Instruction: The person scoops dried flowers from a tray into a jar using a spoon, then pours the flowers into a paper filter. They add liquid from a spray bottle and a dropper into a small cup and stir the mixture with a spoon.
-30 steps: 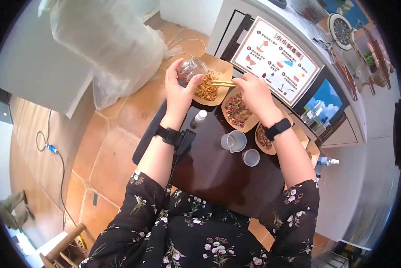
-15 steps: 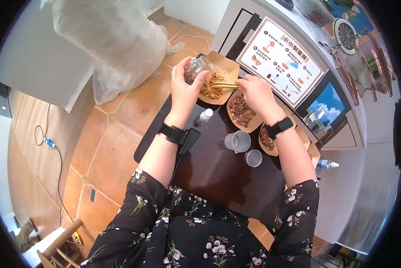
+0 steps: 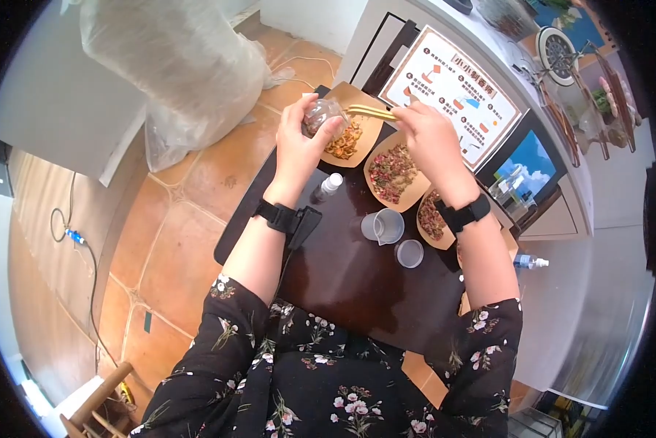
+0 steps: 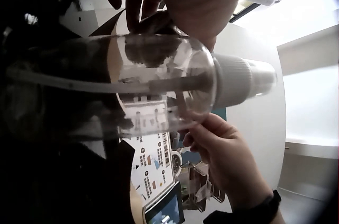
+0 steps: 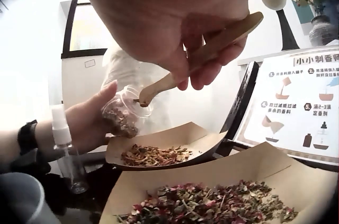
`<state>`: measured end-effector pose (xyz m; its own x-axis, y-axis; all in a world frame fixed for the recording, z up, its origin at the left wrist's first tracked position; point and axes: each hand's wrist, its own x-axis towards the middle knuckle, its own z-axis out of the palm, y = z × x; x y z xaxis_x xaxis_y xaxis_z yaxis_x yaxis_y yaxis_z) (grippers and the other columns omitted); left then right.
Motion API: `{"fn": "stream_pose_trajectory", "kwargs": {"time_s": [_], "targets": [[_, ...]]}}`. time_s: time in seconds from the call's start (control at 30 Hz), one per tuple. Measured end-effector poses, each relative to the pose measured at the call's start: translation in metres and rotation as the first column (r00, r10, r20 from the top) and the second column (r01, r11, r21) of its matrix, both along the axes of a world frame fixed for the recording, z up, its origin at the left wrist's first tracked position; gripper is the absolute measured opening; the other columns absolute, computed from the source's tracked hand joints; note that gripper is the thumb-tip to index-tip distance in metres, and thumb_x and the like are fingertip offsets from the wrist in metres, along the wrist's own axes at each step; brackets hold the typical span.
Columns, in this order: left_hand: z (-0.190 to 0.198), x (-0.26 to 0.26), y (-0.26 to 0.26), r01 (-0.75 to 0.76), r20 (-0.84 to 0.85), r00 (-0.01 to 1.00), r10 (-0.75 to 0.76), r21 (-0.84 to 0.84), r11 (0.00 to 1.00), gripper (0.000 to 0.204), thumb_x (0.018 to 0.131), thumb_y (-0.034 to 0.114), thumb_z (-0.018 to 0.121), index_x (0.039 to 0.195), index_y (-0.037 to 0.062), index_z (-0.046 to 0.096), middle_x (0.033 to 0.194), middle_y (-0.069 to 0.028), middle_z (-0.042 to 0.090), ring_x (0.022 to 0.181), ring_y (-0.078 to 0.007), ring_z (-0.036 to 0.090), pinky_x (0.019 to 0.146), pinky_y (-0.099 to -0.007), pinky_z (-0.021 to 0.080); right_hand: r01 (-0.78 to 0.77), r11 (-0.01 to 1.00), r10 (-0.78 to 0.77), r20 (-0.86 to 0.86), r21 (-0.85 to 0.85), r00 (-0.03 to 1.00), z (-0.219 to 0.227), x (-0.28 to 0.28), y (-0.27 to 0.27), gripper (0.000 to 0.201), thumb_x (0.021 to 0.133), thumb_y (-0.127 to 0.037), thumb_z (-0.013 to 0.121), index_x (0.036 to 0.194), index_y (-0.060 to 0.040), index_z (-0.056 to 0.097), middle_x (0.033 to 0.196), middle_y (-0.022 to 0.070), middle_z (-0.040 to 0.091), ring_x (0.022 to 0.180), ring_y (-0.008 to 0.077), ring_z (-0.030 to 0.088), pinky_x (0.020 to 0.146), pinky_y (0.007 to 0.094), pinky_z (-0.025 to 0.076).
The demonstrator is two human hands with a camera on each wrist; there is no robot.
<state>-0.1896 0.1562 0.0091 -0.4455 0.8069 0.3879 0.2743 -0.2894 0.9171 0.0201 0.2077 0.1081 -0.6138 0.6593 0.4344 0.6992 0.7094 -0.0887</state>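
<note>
My left hand (image 3: pixel 297 150) grips a clear jar (image 3: pixel 323 114), tilted with its mouth toward the right; dried petals lie inside it in the right wrist view. Wooden tongs (image 3: pixel 371 112) are pinched in my right hand (image 3: pixel 436 146). Their tip reaches the jar's mouth in the right wrist view. Beneath them, a paper tray (image 3: pixel 363 101) carries dried orange-brown shreds (image 5: pixel 153 156). A nearer paper tray (image 5: pixel 130 184) holds dried pink and green petals (image 5: pixel 212 203). Just below my left hand stands a clear spray bottle (image 3: pixel 331 187), which fills much of the left wrist view.
A clear plastic beaker (image 3: pixel 385 226) and a small round clear cup (image 3: pixel 409 253) stand mid-table. Another petal tray (image 3: pixel 444 244) lies partly under my right forearm. Behind leans a printed instruction sheet (image 3: pixel 455 98). A bottle with blue liquid (image 3: pixel 530 261) stands at the right edge.
The tongs have lifted from over the orange-brown shreds and swung up to the jar's mouth. My left hand keeps the jar tilted over the tray's left side.
</note>
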Motion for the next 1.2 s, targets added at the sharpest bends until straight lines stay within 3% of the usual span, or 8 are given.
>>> {"fn": "stream_pose_trajectory", "kwargs": {"time_s": [0.07,0.43,0.53,0.6,0.7,0.9,1.03,1.2], "targets": [[0.006,0.001,-0.004,0.092,0.023,0.996,-0.091,-0.049,0.995,0.052,0.086,0.032,0.073,0.128,0.0063,0.057,0.119,-0.0124,0.057,0.111,-0.0237,0.057,0.097,-0.0351,0.045,-0.002,1.000,0.002,-0.020,-0.023,1.000,-0.002,-0.007,-0.006,0.013,0.084,-0.009,0.061,0.094,-0.0069,0.070,0.085,0.0108,0.065,0.085,0.0318,0.063,0.074,0.0435,0.050],[-0.009,-0.001,0.005,0.063,0.139,0.988,-0.061,-0.006,0.998,0.056,0.088,0.037,0.072,0.129,0.0034,0.055,0.120,-0.0166,0.059,0.109,-0.0270,0.060,0.095,-0.0372,0.047,0.029,0.996,-0.036,-0.081,-0.082,0.996,-0.001,-0.004,-0.008,0.014,0.086,-0.010,0.062,0.097,-0.0052,0.069,0.092,0.0133,0.066,0.087,0.0335,0.063,0.077,0.0442,0.050],[-0.011,-0.003,0.006,0.002,0.173,0.985,-0.003,0.005,1.000,0.057,0.089,0.036,0.071,0.130,0.0017,0.053,0.121,-0.0186,0.059,0.109,-0.0277,0.060,0.095,-0.0378,0.047,0.048,0.999,-0.048,-0.015,-0.020,0.999,-0.004,0.003,-0.004,0.016,0.083,-0.008,0.062,0.097,-0.0062,0.070,0.088,0.0123,0.065,0.086,0.0321,0.064,0.077,0.0438,0.051],[-0.011,-0.004,0.006,-0.044,0.149,0.988,0.041,0.014,0.999,0.057,0.089,0.036,0.071,0.129,0.0011,0.052,0.121,-0.0193,0.059,0.108,-0.0280,0.060,0.095,-0.0381,0.047,0.039,0.998,-0.026,0.216,-0.053,0.976,-0.012,0.007,-0.003,0.016,0.080,-0.004,0.064,0.094,-0.0043,0.071,0.083,0.0123,0.063,0.085,0.0321,0.063,0.074,0.0428,0.052],[-0.010,-0.004,0.005,-0.057,0.111,0.992,0.060,-0.030,0.998,0.054,0.089,0.035,0.070,0.127,0.0007,0.054,0.120,-0.0194,0.059,0.108,-0.0285,0.060,0.094,-0.0381,0.047,-0.058,0.998,0.061,0.285,-0.021,0.956,-0.019,0.007,-0.003,0.019,0.075,-0.003,0.064,0.092,-0.0068,0.072,0.080,0.0100,0.063,0.083,0.0299,0.064,0.071,0.0423,0.053],[-0.010,-0.004,0.005,-0.045,0.108,0.993,0.051,-0.060,0.997,0.052,0.088,0.035,0.071,0.124,0.0009,0.056,0.117,-0.0183,0.060,0.107,-0.0281,0.060,0.093,-0.0378,0.047,-0.014,1.000,0.019,0.369,-0.015,0.929,-0.022,0.002,-0.005,0.018,0.078,-0.004,0.060,0.089,-0.0101,0.072,0.085,0.0062,0.064,0.089,0.0261,0.064,0.077,0.0397,0.052],[-0.010,-0.004,0.005,-0.054,0.093,0.994,0.058,-0.043,0.998,0.050,0.088,0.035,0.071,0.123,0.0013,0.056,0.116,-0.0177,0.061,0.106,-0.0281,0.061,0.092,-0.0380,0.048,-0.049,0.999,0.040,0.317,0.019,0.948,-0.021,0.007,-0.003,0.019,0.072,-0.003,0.064,0.089,-0.0068,0.072,0.079,0.0082,0.063,0.084,0.0280,0.064,0.074,0.0415,0.052],[-0.011,-0.003,0.005,-0.061,0.071,0.995,0.064,-0.035,0.997,0.050,0.088,0.033,0.072,0.123,0.0021,0.057,0.117,-0.0177,0.061,0.107,-0.0282,0.061,0.092,-0.0384,0.048,0.042,0.999,-0.042,0.107,0.007,0.993,-0.002,0.012,-0.001,0.021,0.078,-0.004,0.060,0.094,-0.0088,0.072,0.083,0.0100,0.064,0.086,0.0309,0.063,0.076,0.0417,0.051]]}}
